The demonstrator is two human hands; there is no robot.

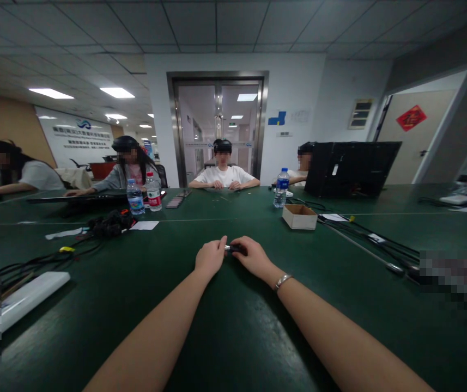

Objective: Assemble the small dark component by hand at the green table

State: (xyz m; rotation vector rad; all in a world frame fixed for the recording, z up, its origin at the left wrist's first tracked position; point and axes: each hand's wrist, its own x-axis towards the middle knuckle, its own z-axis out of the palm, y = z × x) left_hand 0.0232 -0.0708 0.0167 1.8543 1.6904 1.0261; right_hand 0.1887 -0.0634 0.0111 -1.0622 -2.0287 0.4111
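Observation:
Both of my hands meet over the middle of the green table. Between them is a small, dark, tube-like object with a silver end (pixel 228 248); its exact kind is too small to make out. The fingers of my left hand (pixel 211 258) are closed at the silver end. My right hand (pixel 253 256), with a silver bracelet (pixel 283 281) at the wrist, pinches the dark end between thumb and fingers. Part of the object is hidden by the fingers.
An open cardboard box (pixel 299 218) and a water bottle (pixel 281 188) stand ahead to the right, near a monitor (pixel 351 169) and cables. Two bottles, a black cable bundle (pixel 110 223) and a white power strip (pixel 37 299) are leftward. Several people sit across the table (pixel 225 332).

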